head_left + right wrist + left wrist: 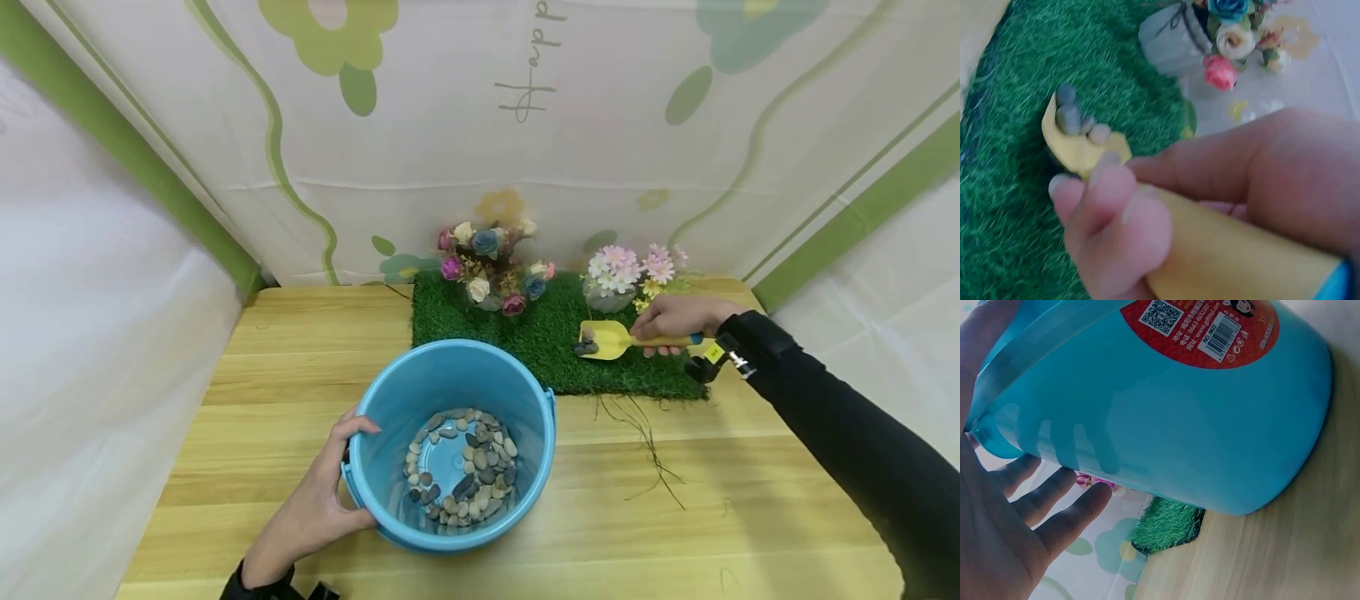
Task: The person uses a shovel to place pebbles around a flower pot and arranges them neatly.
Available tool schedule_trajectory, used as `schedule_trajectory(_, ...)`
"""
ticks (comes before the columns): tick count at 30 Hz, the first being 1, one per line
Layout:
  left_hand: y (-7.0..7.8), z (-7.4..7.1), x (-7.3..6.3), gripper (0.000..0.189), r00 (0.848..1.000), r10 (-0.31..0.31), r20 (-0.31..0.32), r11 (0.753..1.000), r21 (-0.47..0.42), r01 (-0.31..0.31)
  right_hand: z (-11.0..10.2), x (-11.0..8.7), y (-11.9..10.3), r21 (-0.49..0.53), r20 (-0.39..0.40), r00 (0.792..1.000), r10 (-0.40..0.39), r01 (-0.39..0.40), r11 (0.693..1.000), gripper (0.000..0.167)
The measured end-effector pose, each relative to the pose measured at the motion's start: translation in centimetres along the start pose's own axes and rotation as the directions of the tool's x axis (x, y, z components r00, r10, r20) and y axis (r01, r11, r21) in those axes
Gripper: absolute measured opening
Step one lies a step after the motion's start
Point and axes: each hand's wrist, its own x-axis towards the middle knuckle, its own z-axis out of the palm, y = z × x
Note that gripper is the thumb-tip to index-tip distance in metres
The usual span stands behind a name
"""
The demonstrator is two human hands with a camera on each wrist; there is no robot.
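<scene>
A blue bucket (457, 375) stands on the table with many pebbles (487, 458) spread round its bottom. My left hand (318, 504) grips its left rim, one finger over the edge; in the left wrist view other fingers (1075, 515) reach along the outside. Over the right part of the artificial grass mat (525, 358), my right hand (678, 318) holds a small yellow shovel (611, 340) by its handle, blade to the left. Several dark and pale stones (1069, 119) lie at the front of the blade. The lower handle is partly hidden by my fingers.
Two pots of artificial flowers stand at the mat's back: mixed roses (486, 243) and pink-white blossoms (617, 271), the latter close behind the shovel. Loose dark strands (652, 450) lie on the wooden table (300, 350). Patterned curtains (450, 125) enclose the back and sides.
</scene>
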Motion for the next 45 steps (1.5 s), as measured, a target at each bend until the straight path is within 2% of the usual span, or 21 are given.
schedule_trajectory(7,0.1,0.0,0.0,0.091,1.000,0.003,0.002,1.000,0.006,-0.003,-0.2,0.1,-1.5,-0.001,0.016,0.999,0.041,-0.041,0.999,0.044)
schedule_trajectory(20,0.1,0.0,0.2,0.091,1.000,0.010,0.004,1.000,-0.008,-0.010,-0.3,-0.5,-3.3,-0.054,-0.025,0.997,0.078,-0.079,0.995,0.038)
schedule_trajectory(26,0.1,-0.1,0.3,0.091,1.000,0.001,-0.002,1.000,0.010,-0.001,-0.4,-1.0,-3.7,-0.109,-0.029,0.998,0.063,-0.066,0.992,0.030)
schedule_trajectory(32,0.2,-0.1,0.4,0.090,1.000,-0.004,-0.005,1.000,-0.002,0.004,-0.5,-1.7,-4.1,-0.120,-0.015,0.998,0.058,-0.059,0.991,0.027)
schedule_trajectory(36,0.2,-0.1,0.4,0.090,1.000,-0.002,-0.005,1.000,-0.014,0.002,-0.5,-2.1,-4.6,-0.124,-0.017,0.999,0.050,-0.052,0.991,0.034)
schedule_trajectory(40,0.1,0.0,0.3,0.090,1.000,-0.003,-0.002,1.000,-0.008,0.003,-0.4,-2.5,-5.2,-0.134,-0.051,0.998,0.025,-0.032,0.991,0.042)
schedule_trajectory(45,0.1,0.0,0.1,0.090,1.000,0.006,0.000,1.000,-0.018,-0.006,-0.2,-3.3,-6.4,-0.144,-0.101,0.995,-0.025,0.010,0.990,0.043)
